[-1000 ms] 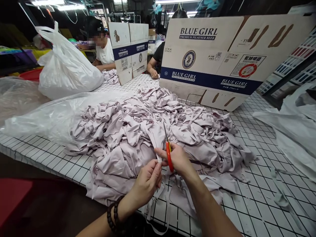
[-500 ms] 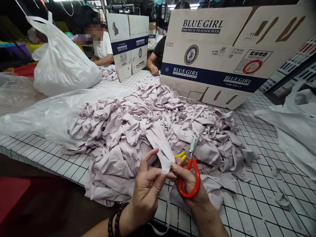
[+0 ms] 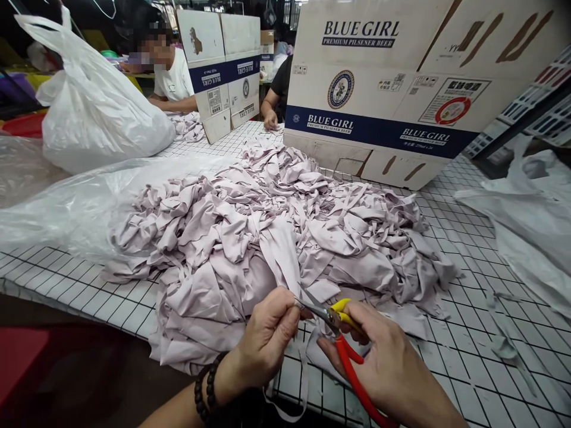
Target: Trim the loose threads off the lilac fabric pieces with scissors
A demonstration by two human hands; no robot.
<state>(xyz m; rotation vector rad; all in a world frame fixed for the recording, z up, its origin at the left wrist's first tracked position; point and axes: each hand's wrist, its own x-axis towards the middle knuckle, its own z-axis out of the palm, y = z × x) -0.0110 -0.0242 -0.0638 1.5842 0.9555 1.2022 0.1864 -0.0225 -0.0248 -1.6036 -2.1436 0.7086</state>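
Bulging at far left, white bag (image 3: pixel 107 116), contents hidden, left hand (image 3: pixel 267 339) pinching lilac cloth (image 3: pixel 282 252), right hand (image 3: pixel 386 351) gripping scissors (image 3: pixel 333 321), now turned leftward.

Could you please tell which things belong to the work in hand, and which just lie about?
In the work:
pale cloth piece, pinched by the left hand
scissors, held in the right hand
cloth pile

Apparently not in use:
white carrier bag, left
clear plastic
large cardboard
smaller cardboard
white plastic, right
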